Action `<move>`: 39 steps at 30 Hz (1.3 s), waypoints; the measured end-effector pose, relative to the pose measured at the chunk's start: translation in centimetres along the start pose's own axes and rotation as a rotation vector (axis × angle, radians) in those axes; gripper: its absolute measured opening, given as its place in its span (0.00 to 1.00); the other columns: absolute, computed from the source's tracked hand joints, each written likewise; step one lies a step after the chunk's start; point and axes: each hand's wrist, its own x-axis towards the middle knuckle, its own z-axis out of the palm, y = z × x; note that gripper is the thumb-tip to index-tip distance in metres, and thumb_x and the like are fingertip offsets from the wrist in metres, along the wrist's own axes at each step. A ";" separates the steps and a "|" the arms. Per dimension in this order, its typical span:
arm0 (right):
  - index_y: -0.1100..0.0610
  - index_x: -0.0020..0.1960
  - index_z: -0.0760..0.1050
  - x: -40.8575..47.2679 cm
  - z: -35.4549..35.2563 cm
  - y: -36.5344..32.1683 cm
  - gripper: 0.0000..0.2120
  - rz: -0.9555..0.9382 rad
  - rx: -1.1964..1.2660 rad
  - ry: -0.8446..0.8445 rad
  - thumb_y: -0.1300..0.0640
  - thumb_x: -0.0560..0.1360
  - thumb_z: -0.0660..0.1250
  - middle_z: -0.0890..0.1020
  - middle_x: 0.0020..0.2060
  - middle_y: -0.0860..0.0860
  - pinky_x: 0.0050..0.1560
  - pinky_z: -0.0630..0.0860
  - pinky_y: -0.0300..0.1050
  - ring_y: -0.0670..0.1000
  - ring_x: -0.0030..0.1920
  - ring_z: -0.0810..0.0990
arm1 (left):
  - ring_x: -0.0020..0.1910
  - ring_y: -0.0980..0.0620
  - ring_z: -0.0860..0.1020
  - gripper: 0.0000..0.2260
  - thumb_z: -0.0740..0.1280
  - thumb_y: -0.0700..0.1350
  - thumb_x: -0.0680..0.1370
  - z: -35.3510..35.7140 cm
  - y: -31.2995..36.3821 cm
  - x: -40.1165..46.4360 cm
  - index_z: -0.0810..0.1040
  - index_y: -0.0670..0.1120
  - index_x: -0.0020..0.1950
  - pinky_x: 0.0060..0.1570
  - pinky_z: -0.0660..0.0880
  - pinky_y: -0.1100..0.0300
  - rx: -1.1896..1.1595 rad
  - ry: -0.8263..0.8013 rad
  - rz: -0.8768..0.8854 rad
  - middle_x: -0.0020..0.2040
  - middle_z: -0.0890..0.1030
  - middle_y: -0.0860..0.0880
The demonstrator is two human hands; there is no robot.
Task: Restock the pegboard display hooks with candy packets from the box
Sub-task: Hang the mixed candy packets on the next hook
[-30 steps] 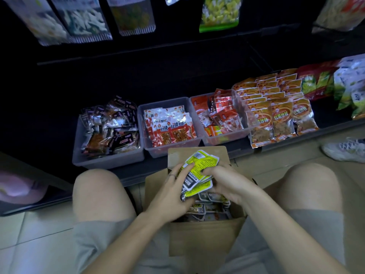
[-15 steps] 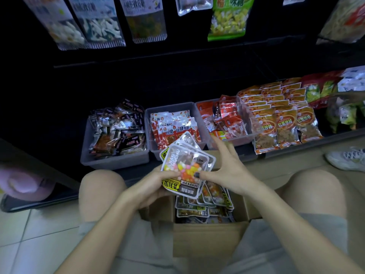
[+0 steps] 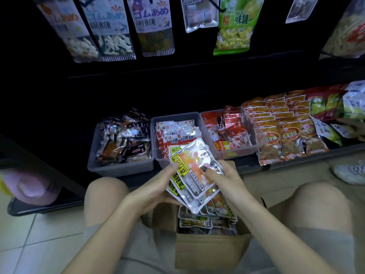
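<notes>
Since a second ago the candy packets [image 3: 194,171] have risen clear of the box [image 3: 209,252] and turned print-side up, fanned out. They now sit above the box's far edge, at about twelve o'clock from it. Her left hand [image 3: 156,186] cups the stack from below at nine o'clock, fingers curled under; the right hand [image 3: 221,178] pinches the three o'clock edge, thumb on top. Glossy, light and floppy, they look likely to slide apart, so holding near the top seam seems safest. Long axis runs seven to one o'clock, toward the hanging bags [image 3: 152,26].
</notes>
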 end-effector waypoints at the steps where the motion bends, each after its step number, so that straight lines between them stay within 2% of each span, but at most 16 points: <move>1: 0.53 0.57 0.82 -0.2 0.5 0.1 0.08 0.005 0.056 0.028 0.54 0.79 0.73 0.88 0.47 0.49 0.54 0.79 0.49 0.52 0.50 0.86 | 0.61 0.47 0.84 0.25 0.66 0.63 0.77 0.1 0.2 -0.1 0.76 0.57 0.72 0.63 0.80 0.42 0.044 0.029 0.062 0.63 0.86 0.51; 4: 0.55 0.59 0.81 -0.8 2.2 0.3 0.10 0.018 0.198 0.093 0.56 0.79 0.73 0.88 0.50 0.55 0.55 0.82 0.57 0.58 0.51 0.87 | 0.63 0.48 0.83 0.20 0.74 0.46 0.78 0.4 0.7 -0.2 0.79 0.52 0.69 0.71 0.74 0.44 0.044 0.105 0.188 0.63 0.86 0.51; 6: 0.57 0.60 0.80 -1.1 3.1 0.1 0.11 0.045 0.291 0.123 0.56 0.79 0.73 0.87 0.52 0.59 0.55 0.82 0.59 0.61 0.52 0.87 | 0.63 0.47 0.84 0.19 0.74 0.41 0.78 0.5 0.9 -0.2 0.79 0.49 0.68 0.69 0.74 0.46 -0.025 0.165 0.217 0.61 0.86 0.50; 9: 0.58 0.60 0.78 -1.3 4.2 -0.2 0.11 0.081 0.383 0.161 0.56 0.79 0.72 0.87 0.50 0.59 0.53 0.84 0.57 0.61 0.50 0.87 | 0.60 0.49 0.85 0.22 0.78 0.44 0.75 0.4 0.9 -0.3 0.78 0.51 0.67 0.69 0.75 0.46 -0.051 0.231 0.237 0.59 0.87 0.51; 12: 0.57 0.61 0.78 -1.6 5.1 -0.6 0.12 0.096 0.432 0.181 0.55 0.79 0.73 0.87 0.50 0.59 0.56 0.83 0.62 0.60 0.50 0.87 | 0.61 0.48 0.84 0.27 0.81 0.47 0.70 -0.1 0.6 -0.6 0.78 0.51 0.68 0.69 0.75 0.44 -0.114 0.266 0.240 0.60 0.87 0.50; 16: 0.58 0.60 0.78 -1.8 6.0 -0.8 0.12 0.094 0.469 0.200 0.57 0.79 0.73 0.87 0.52 0.59 0.59 0.82 0.65 0.62 0.52 0.87 | 0.62 0.44 0.84 0.25 0.78 0.44 0.74 -0.4 -0.2 -1.3 0.78 0.51 0.70 0.64 0.78 0.46 -0.289 0.210 0.210 0.63 0.86 0.47; 20: 0.57 0.60 0.80 -2.0 7.1 -0.9 0.11 0.106 0.434 0.180 0.56 0.79 0.73 0.88 0.51 0.59 0.58 0.80 0.69 0.64 0.52 0.87 | 0.61 0.41 0.85 0.24 0.77 0.42 0.76 -0.4 -0.5 -0.9 0.76 0.46 0.71 0.64 0.79 0.41 -0.239 0.287 0.245 0.62 0.86 0.44; 25: 0.56 0.62 0.81 -1.5 5.8 -2.2 0.15 0.142 0.291 -0.003 0.55 0.76 0.75 0.88 0.53 0.54 0.62 0.80 0.61 0.56 0.54 0.87 | 0.57 0.39 0.86 0.19 0.77 0.40 0.76 -1.9 0.5 -1.0 0.77 0.43 0.65 0.62 0.80 0.38 -0.148 0.389 0.262 0.57 0.87 0.43; 28: 0.53 0.68 0.71 -0.8 4.5 -4.1 0.29 0.081 0.121 0.008 0.60 0.71 0.80 0.86 0.53 0.49 0.46 0.82 0.41 0.47 0.47 0.88 | 0.53 0.42 0.87 0.16 0.78 0.40 0.75 -2.6 1.7 -1.6 0.79 0.45 0.61 0.59 0.82 0.40 -0.029 0.391 0.279 0.53 0.88 0.45; 29: 0.49 0.70 0.67 -0.4 4.1 -4.8 0.35 0.034 0.038 0.011 0.60 0.70 0.81 0.84 0.55 0.47 0.45 0.81 0.39 0.46 0.48 0.87 | 0.51 0.44 0.87 0.15 0.78 0.41 0.76 -2.7 2.1 -1.7 0.80 0.45 0.60 0.56 0.82 0.44 0.030 0.390 0.290 0.52 0.88 0.46; 31: 0.41 0.72 0.63 0.4 3.6 -6.3 0.42 -0.058 -0.110 -0.028 0.56 0.66 0.84 0.82 0.59 0.46 0.54 0.82 0.46 0.48 0.55 0.85 | 0.48 0.49 0.87 0.12 0.78 0.44 0.76 -2.9 2.9 -2.0 0.81 0.46 0.57 0.51 0.80 0.52 0.119 0.396 0.316 0.49 0.89 0.49; 33: 0.43 0.66 0.67 1.2 3.4 -7.4 0.38 -0.106 -0.222 -0.078 0.48 0.62 0.84 0.83 0.57 0.46 0.56 0.83 0.51 0.49 0.56 0.85 | 0.46 0.44 0.86 0.11 0.78 0.47 0.76 -3.3 3.8 -2.2 0.83 0.48 0.55 0.48 0.79 0.51 0.184 0.414 0.344 0.48 0.88 0.47; 34: 0.45 0.61 0.70 1.5 3.4 -8.0 0.33 -0.123 -0.275 -0.094 0.48 0.63 0.84 0.85 0.53 0.45 0.53 0.83 0.47 0.48 0.53 0.86 | 0.48 0.40 0.85 0.11 0.78 0.49 0.76 -3.5 4.3 -2.4 0.83 0.48 0.55 0.48 0.80 0.48 0.223 0.425 0.355 0.48 0.88 0.45; 35: 0.46 0.57 0.73 1.6 3.3 -8.8 0.26 -0.140 -0.315 -0.107 0.50 0.66 0.83 0.86 0.49 0.44 0.49 0.83 0.41 0.46 0.50 0.86 | 0.49 0.39 0.85 0.11 0.78 0.51 0.76 -3.7 4.9 -2.6 0.83 0.49 0.54 0.51 0.80 0.42 0.262 0.431 0.364 0.48 0.88 0.45; 37: 0.50 0.53 0.76 2.0 3.1 -10.0 0.15 -0.171 -0.294 -0.131 0.57 0.72 0.80 0.87 0.43 0.45 0.38 0.79 0.32 0.43 0.43 0.87 | 0.49 0.42 0.86 0.10 0.77 0.52 0.76 -4.1 6.0 -3.2 0.83 0.50 0.53 0.57 0.81 0.39 0.307 0.429 0.373 0.49 0.88 0.47; 39: 0.55 0.54 0.77 2.4 3.1 -11.0 0.14 -0.161 -0.228 -0.134 0.58 0.73 0.79 0.88 0.41 0.48 0.32 0.78 0.33 0.43 0.38 0.87 | 0.49 0.42 0.87 0.12 0.77 0.52 0.77 -4.6 7.5 -3.9 0.82 0.48 0.54 0.57 0.81 0.37 0.332 0.411 0.376 0.49 0.88 0.46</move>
